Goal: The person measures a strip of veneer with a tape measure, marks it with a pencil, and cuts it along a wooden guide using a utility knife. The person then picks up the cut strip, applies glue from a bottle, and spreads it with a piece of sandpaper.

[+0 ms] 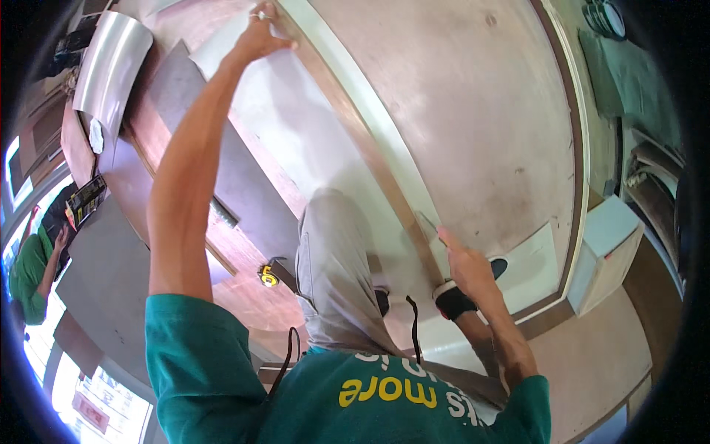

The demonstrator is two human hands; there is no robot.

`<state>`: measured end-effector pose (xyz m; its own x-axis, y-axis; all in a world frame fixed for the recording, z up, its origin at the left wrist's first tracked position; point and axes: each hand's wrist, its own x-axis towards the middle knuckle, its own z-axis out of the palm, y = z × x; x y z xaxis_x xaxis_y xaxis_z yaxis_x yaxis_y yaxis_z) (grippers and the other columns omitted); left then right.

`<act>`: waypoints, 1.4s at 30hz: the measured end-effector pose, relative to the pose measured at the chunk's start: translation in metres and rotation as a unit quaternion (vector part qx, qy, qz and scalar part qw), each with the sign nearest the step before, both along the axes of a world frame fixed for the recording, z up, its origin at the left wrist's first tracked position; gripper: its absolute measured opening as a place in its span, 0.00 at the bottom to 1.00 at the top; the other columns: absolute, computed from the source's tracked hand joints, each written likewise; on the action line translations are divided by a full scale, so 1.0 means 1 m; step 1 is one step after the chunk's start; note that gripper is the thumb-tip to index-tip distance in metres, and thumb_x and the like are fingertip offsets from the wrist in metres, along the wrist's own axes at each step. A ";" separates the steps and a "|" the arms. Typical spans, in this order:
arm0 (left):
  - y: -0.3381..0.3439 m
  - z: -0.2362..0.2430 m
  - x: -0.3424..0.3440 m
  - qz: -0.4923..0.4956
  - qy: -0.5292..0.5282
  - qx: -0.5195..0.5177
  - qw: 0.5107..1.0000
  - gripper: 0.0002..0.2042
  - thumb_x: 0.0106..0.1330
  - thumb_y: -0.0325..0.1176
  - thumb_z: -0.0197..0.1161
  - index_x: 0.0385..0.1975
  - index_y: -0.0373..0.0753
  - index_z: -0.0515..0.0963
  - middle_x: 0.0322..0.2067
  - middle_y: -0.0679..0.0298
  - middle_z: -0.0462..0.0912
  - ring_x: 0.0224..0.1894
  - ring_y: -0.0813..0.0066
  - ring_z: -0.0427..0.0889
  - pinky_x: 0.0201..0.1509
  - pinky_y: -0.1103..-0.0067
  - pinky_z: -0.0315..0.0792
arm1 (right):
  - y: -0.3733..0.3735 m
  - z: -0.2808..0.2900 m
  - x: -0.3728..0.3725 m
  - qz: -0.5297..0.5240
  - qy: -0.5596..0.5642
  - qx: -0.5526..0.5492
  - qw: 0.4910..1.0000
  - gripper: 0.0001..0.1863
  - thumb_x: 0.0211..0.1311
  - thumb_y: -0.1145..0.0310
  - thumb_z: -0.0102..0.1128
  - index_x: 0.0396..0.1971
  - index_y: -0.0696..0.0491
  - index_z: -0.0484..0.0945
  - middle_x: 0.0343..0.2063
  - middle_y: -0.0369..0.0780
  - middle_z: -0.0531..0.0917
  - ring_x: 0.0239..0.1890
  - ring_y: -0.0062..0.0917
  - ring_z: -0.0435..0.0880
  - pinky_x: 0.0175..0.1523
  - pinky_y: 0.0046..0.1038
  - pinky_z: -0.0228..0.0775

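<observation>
I've R hand (471, 268) clamped on a slim tool (429, 224) nr the close end of a wood strip (359, 137); L hand (262, 38) at its far end, thumb & fingers apart. Shoe (452, 299) crowds the close end; bent knee (329, 229), tape measure (268, 277) off L. Strip's long, brown, narrow, on white sheet (296, 111). Pinkish board (473, 111) alongside; co-worker (29, 277) in green, far L.

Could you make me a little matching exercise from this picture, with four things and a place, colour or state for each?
1. left hand
2. right hand
3. tape measure
4. curved sheet

A. yellow and black
B. shiny silver
C. at the brown strip's far end
D. holding a slim tool

Pairs: 1-C, 2-D, 3-A, 4-B
</observation>
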<state>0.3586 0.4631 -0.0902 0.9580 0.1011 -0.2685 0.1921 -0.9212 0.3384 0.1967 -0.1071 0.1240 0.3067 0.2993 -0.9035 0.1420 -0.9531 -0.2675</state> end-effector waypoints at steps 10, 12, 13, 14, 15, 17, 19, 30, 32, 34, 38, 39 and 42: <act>-0.029 0.052 -0.008 0.052 0.037 -0.033 0.997 0.57 0.45 0.52 0.77 0.69 0.23 0.51 0.72 0.41 0.43 0.73 0.45 0.53 0.71 0.66 0.63 | 0.263 -0.130 0.168 -0.104 -0.221 0.318 0.916 0.23 0.74 0.63 0.44 0.66 0.38 0.61 0.35 0.54 0.83 0.38 0.52 0.82 0.44 0.49 0.72; -0.028 0.053 -0.008 0.043 0.026 -0.014 0.999 0.57 0.45 0.51 0.77 0.69 0.23 0.51 0.72 0.41 0.43 0.71 0.44 0.57 0.70 0.66 0.64 | 0.316 -0.132 0.193 -0.109 -0.222 0.330 0.911 0.22 0.73 0.61 0.44 0.65 0.39 0.64 0.39 0.55 0.83 0.41 0.53 0.82 0.46 0.49 0.72; -0.030 0.058 -0.006 0.045 0.029 -0.008 0.999 0.56 0.44 0.51 0.77 0.68 0.23 0.54 0.72 0.43 0.43 0.71 0.46 0.59 0.69 0.66 0.65 | 0.333 -0.132 0.203 -0.112 -0.222 0.338 0.908 0.22 0.73 0.62 0.44 0.65 0.40 0.64 0.39 0.55 0.83 0.41 0.54 0.82 0.47 0.50 0.72; -0.033 0.060 -0.005 0.049 0.032 -0.006 0.998 0.55 0.43 0.52 0.76 0.67 0.23 0.56 0.73 0.45 0.43 0.70 0.48 0.61 0.69 0.66 0.67 | 0.350 -0.141 0.212 -0.114 -0.237 0.354 0.897 0.22 0.73 0.62 0.44 0.65 0.40 0.64 0.39 0.55 0.83 0.41 0.54 0.82 0.47 0.50 0.72; -0.035 0.061 -0.004 0.052 0.036 -0.004 0.998 0.54 0.43 0.52 0.76 0.66 0.22 0.59 0.73 0.47 0.43 0.70 0.50 0.63 0.68 0.67 0.68 | 0.366 -0.149 0.219 -0.115 -0.253 0.370 0.886 0.22 0.73 0.62 0.44 0.65 0.40 0.64 0.39 0.54 0.83 0.42 0.54 0.82 0.48 0.50 0.72; -0.036 0.062 -0.004 0.078 0.047 -0.010 0.996 0.55 0.43 0.50 0.76 0.69 0.27 0.54 0.74 0.49 0.44 0.70 0.52 0.62 0.68 0.66 0.68 | 0.384 -0.156 0.224 -0.113 -0.264 0.380 0.879 0.23 0.72 0.61 0.43 0.65 0.41 0.64 0.40 0.54 0.84 0.43 0.53 0.82 0.49 0.50 0.72; -0.035 0.060 -0.006 0.082 0.060 -0.014 0.995 0.56 0.43 0.48 0.77 0.71 0.29 0.53 0.74 0.50 0.44 0.70 0.52 0.63 0.68 0.66 0.68 | 0.396 -0.153 0.229 -0.107 -0.257 0.366 0.888 0.23 0.72 0.60 0.42 0.66 0.41 0.64 0.41 0.53 0.84 0.44 0.52 0.82 0.49 0.49 0.72; -0.032 0.051 -0.005 0.077 0.056 -0.011 0.995 0.58 0.42 0.49 0.78 0.72 0.32 0.50 0.74 0.53 0.43 0.71 0.54 0.62 0.68 0.66 0.68 | 0.409 -0.159 0.241 -0.057 -0.254 0.308 0.915 0.26 0.70 0.59 0.43 0.67 0.40 0.64 0.46 0.50 0.84 0.48 0.48 0.82 0.52 0.45 0.73; -0.037 0.057 -0.003 0.083 0.067 -0.019 0.994 0.58 0.42 0.50 0.78 0.72 0.33 0.50 0.74 0.53 0.44 0.71 0.54 0.61 0.68 0.66 0.68 | 0.410 -0.156 0.243 -0.042 -0.249 0.291 0.923 0.26 0.69 0.59 0.44 0.68 0.40 0.63 0.46 0.50 0.84 0.48 0.48 0.82 0.51 0.45 0.74; -0.036 0.057 -0.004 0.080 0.063 -0.012 0.995 0.59 0.43 0.50 0.78 0.72 0.33 0.49 0.74 0.54 0.44 0.71 0.54 0.61 0.68 0.66 0.68 | 0.413 -0.150 0.241 -0.019 -0.245 0.267 0.932 0.27 0.69 0.59 0.44 0.68 0.40 0.63 0.45 0.51 0.84 0.48 0.48 0.83 0.51 0.44 0.74; -0.032 0.052 -0.006 0.079 0.070 -0.001 0.994 0.59 0.43 0.51 0.77 0.73 0.33 0.48 0.74 0.54 0.44 0.71 0.53 0.60 0.68 0.66 0.67 | 0.400 -0.142 0.229 -0.007 -0.245 0.253 0.936 0.26 0.70 0.59 0.44 0.68 0.39 0.62 0.43 0.50 0.85 0.46 0.47 0.84 0.49 0.44 0.75; -0.032 0.051 -0.005 0.083 0.060 -0.003 0.995 0.59 0.43 0.51 0.77 0.73 0.33 0.48 0.74 0.54 0.44 0.71 0.53 0.60 0.69 0.66 0.67 | 0.392 -0.144 0.226 0.000 -0.249 0.252 0.935 0.26 0.70 0.59 0.44 0.68 0.39 0.62 0.42 0.50 0.85 0.45 0.47 0.84 0.49 0.44 0.75; -0.035 0.047 -0.003 0.086 0.048 -0.006 0.995 0.59 0.43 0.52 0.77 0.72 0.33 0.49 0.74 0.52 0.44 0.71 0.52 0.60 0.69 0.66 0.66 | 0.372 -0.141 0.216 0.001 -0.255 0.251 0.934 0.25 0.71 0.59 0.43 0.68 0.38 0.62 0.40 0.51 0.85 0.44 0.47 0.84 0.48 0.45 0.75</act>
